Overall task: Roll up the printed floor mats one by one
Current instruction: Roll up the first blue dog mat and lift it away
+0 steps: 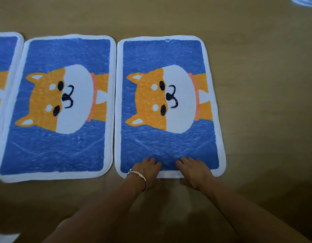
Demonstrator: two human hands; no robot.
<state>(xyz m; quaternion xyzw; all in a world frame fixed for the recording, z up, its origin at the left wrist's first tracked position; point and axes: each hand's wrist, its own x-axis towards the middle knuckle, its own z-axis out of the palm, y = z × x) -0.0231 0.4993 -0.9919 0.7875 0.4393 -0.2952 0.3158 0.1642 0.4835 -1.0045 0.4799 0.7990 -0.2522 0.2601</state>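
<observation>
- Blue pile, a white border and an orange-and-white dog's face mark the right-hand mat (169, 50), which lies on a brown wooden floor (257, 102) with its print turned sideways to the camera.
- A person's left hand (146, 170) grips the near short edge of this mat, fingers curled down onto the blue pile and thumb at the white hem. A silver bracelet (136, 174) circles the wrist.
- The right hand (192, 172) grips the same edge just beside the left, fingers bent over the top and thumb at the hem below.
- Between and just beyond the two hands the fabric puckers into shallow creases. The rest of the mat is unrolled, its far edge flat on the floor.
- A middle mat (60, 50) of the same design lies flat just to the left, the two long edges nearly touching.
- A third mat (4, 67) of the same design shows only in part at the left edge of the view, close against the middle one.
- A pale blue-and-white object (304, 1) is cut off at the top right corner, with too little in view to identify.
</observation>
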